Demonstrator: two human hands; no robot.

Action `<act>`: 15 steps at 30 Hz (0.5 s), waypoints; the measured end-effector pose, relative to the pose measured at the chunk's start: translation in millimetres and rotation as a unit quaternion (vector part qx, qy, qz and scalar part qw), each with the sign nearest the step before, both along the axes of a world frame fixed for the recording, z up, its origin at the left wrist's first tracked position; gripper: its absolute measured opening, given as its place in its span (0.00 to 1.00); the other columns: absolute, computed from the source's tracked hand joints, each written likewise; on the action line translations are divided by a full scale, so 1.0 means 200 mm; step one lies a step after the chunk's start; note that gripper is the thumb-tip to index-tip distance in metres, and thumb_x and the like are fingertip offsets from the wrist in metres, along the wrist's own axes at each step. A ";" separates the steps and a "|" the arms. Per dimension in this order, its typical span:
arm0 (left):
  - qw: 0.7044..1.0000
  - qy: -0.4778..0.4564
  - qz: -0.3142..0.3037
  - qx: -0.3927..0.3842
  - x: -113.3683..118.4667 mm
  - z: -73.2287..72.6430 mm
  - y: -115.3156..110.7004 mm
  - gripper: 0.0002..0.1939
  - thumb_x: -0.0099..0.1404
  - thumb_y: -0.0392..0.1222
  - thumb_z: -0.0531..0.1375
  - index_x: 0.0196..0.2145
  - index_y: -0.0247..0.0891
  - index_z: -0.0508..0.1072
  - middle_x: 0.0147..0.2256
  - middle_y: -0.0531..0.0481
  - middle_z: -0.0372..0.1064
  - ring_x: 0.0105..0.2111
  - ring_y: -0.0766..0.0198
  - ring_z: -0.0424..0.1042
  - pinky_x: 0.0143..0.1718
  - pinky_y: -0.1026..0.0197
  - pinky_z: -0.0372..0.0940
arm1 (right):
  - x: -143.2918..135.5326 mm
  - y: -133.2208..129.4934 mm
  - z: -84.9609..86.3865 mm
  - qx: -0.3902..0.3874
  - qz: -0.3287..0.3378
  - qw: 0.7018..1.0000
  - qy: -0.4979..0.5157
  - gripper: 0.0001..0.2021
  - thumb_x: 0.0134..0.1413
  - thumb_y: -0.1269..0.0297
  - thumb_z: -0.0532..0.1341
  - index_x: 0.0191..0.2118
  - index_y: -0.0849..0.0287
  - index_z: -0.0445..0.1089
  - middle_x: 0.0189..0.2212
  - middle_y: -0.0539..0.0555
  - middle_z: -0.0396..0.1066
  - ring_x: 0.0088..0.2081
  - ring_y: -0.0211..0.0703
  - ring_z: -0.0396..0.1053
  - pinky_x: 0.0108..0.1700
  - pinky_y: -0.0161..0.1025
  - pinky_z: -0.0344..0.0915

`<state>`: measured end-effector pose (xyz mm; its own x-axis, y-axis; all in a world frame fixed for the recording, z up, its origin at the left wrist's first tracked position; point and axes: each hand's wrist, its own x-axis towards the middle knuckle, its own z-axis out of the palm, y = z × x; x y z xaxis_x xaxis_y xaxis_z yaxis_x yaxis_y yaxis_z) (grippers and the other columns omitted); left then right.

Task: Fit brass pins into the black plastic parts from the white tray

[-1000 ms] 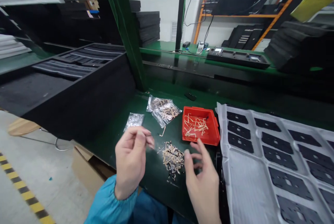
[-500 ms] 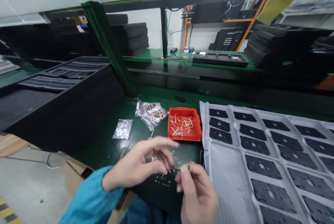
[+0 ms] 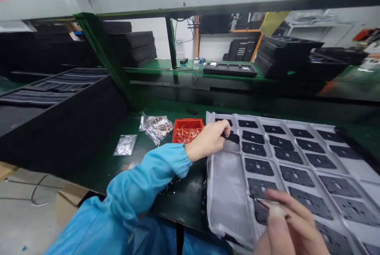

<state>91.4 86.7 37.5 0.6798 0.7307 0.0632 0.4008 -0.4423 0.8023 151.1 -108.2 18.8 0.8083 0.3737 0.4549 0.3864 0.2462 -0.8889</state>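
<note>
Gripping one black plate at its left end, my left hand has its fingers closed, over the upper left part of the white tray. My right hand is blurred, but its fingers are narrow and pinch a thin dark strip above the tray. The red bin, with pale strips inside, sits on the green worktop, partly hidden by my left hand.
</note>
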 end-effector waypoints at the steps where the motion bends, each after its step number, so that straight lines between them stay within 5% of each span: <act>1: 0.999 -0.030 -0.006 -0.031 -0.05 0.02 -0.07 0.05 0.72 0.31 0.59 0.45 0.37 0.69 0.47 0.45 0.75 0.44 0.57 0.80 0.45 0.53 0.77 | -0.01 0.02 0.03 -0.012 -0.003 1.000 0.010 0.06 0.64 0.64 0.67 0.33 0.57 0.74 0.41 0.59 0.77 0.47 0.55 0.76 0.46 0.49 0.69; 5: 0.971 -0.136 -0.023 -0.195 -0.22 0.10 -0.35 0.07 0.74 0.40 0.59 0.44 0.42 0.61 0.32 0.52 0.75 0.24 0.64 0.80 0.25 0.64 0.74 | -0.04 0.08 0.06 -0.006 0.041 0.999 0.034 0.09 0.63 0.61 0.68 0.31 0.57 0.73 0.47 0.61 0.78 0.51 0.56 0.77 0.45 0.46 0.70; 9: 0.901 -0.219 -0.005 -0.374 -0.34 0.10 -0.53 0.09 0.72 0.45 0.63 0.41 0.41 0.66 0.26 0.54 0.73 0.18 0.70 0.72 0.21 0.70 0.67 | -0.06 0.09 0.02 0.017 0.110 0.992 0.063 0.08 0.61 0.63 0.69 0.31 0.56 0.76 0.44 0.57 0.79 0.45 0.45 0.78 0.45 0.40 0.73; 15: 0.923 -0.175 -0.003 -0.342 -0.44 0.08 -0.60 0.09 0.78 0.48 0.57 0.46 0.41 0.68 0.29 0.53 0.72 0.23 0.69 0.72 0.26 0.68 0.69 | -0.10 0.07 -0.02 -0.009 0.162 0.986 0.040 0.05 0.62 0.66 0.68 0.33 0.55 0.78 0.40 0.53 0.77 0.41 0.37 0.78 0.42 0.31 0.73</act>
<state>4.3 -33.8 53.4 0.7102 0.6763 -0.1956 0.0635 0.2152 0.9745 131.9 -94.9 14.4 0.6784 0.6256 0.3851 0.2175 0.3297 -0.9187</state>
